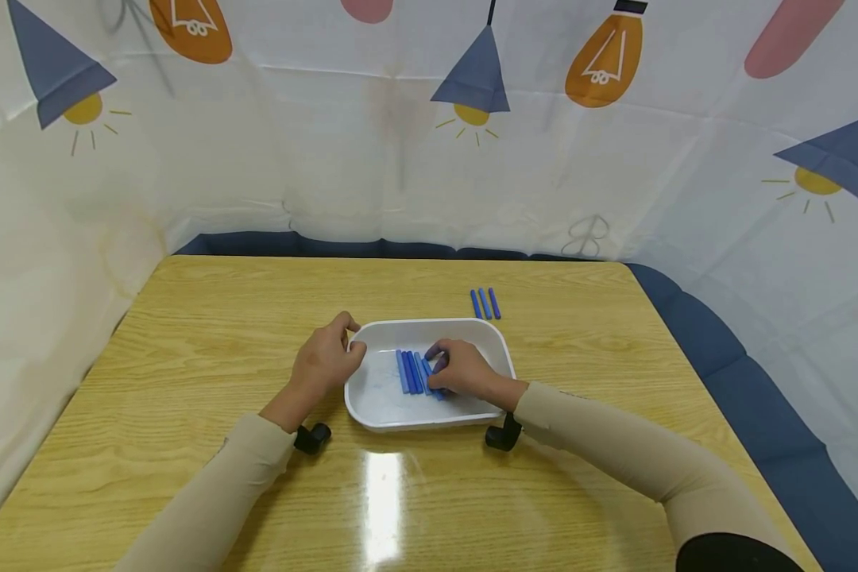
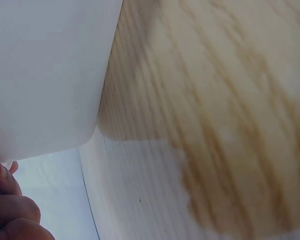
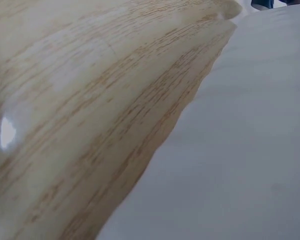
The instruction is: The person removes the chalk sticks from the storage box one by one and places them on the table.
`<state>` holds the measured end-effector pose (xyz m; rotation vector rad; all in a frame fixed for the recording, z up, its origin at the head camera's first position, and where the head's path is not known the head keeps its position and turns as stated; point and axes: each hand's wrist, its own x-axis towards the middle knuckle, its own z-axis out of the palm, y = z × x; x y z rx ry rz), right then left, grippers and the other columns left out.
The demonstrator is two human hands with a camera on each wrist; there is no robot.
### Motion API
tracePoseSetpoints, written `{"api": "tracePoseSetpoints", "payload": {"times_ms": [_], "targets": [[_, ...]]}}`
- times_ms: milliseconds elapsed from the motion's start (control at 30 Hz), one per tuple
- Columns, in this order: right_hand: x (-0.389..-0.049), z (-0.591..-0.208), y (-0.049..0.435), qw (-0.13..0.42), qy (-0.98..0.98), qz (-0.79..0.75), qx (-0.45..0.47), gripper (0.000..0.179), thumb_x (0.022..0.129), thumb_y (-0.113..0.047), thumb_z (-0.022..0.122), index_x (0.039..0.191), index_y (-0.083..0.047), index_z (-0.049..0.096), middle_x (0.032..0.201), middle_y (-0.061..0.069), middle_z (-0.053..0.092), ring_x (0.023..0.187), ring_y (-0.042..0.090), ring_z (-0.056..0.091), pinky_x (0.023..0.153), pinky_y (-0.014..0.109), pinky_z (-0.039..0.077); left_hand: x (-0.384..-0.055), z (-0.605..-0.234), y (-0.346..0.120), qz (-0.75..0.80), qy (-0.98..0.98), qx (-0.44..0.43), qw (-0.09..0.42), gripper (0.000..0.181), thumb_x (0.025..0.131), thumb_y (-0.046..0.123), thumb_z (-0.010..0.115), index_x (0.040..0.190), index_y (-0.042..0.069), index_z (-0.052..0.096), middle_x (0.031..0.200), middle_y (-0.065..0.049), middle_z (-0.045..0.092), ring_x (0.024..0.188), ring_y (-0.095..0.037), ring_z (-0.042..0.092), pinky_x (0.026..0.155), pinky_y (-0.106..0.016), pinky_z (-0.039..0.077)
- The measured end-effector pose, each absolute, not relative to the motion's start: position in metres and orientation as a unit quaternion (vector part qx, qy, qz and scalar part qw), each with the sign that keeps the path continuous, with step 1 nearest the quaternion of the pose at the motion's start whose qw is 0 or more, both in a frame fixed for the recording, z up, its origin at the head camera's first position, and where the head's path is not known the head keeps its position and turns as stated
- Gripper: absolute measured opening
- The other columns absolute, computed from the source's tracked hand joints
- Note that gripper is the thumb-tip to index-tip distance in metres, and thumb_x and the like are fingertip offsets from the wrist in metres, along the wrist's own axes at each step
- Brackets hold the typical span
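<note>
Head view, taking the tray as the dial and twelve o'clock as away from the person: a white, fabric-like backdrop (image 1: 293, 159) printed with lamps and bulbs spans the twelve o'clock side, beyond a yellow-brown, wood-grain table (image 1: 222, 334). Near the table's middle sits a white, rounded rectangular tray (image 1: 372, 407), probably plastic. The left hand (image 1: 325, 361) is at ten o'clock, fingers curled at the rim and thumb over it, so it appears to grip that corner. The right hand (image 1: 465, 369) reaches in from three o'clock, thumb and fingers bent with a narrow gap between their tips; it seems to pinch the endmost stick (image 1: 439, 395), though the hand partly covers it and the right wrist view shows no fingers. That stick belongs to a row of slim, straight blue sticks (image 1: 410, 373) lying side by side at the dial's centre, their far ends leaning toward eleven o'clock. Smallest, a trio of slim blue sticks (image 1: 485, 303) lies on the table just beyond the rim at one o'clock. For a tidy row, a light touch should serve best: such slender pieces would likely skew if pressed at one end, so pinching mid-length and letting go only when parallel seems wise, while the left hand's grip should keep the tray from sliding.
</note>
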<state>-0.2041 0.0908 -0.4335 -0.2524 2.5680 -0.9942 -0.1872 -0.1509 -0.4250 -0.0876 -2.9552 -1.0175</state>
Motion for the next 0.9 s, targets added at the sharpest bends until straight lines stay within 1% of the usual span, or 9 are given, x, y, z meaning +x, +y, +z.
{"api": "tracePoseSetpoints", "payload": {"times_ms": [367,700,900], "targets": [[-0.2035,-0.4326,0.0917,0.178,0.919,-0.337,-0.098,0.041,0.067,-0.013,0.079,0.106,-0.011,0.066,0.081,0.002,0.065,0.062,0.013,0.061,0.057,0.024,0.050,-0.1870,-0.4247,-0.1512,-0.325,-0.945,-0.028,0.012,0.030,0.086,0.027,0.051,0.113,0.013,0.056,0.070,-0.004,0.054,0.055,-0.018,0.046,0.048,-0.029,0.036],[-0.2036,-0.4333,0.0923,0.175,0.915,-0.352,-0.090,0.043,0.066,-0.013,0.081,0.106,-0.012,0.067,0.086,0.002,0.066,0.073,0.013,0.061,0.061,0.024,0.050,-0.1883,-0.4262,-0.1511,-0.319,-0.947,-0.026,0.009,0.031,0.086,0.028,0.051,0.113,0.013,0.055,0.070,-0.004,0.054,0.056,-0.018,0.047,0.049,-0.029,0.037],[-0.2058,-0.4325,0.0938,0.190,0.906,-0.369,-0.081,0.043,0.067,-0.011,0.080,0.108,-0.013,0.066,0.090,0.004,0.066,0.073,0.015,0.062,0.057,0.026,0.051,-0.1886,-0.4260,-0.1508,-0.319,-0.947,-0.027,0.009,0.030,0.087,0.027,0.051,0.113,0.013,0.055,0.070,-0.004,0.054,0.055,-0.018,0.046,0.048,-0.029,0.037]]}}
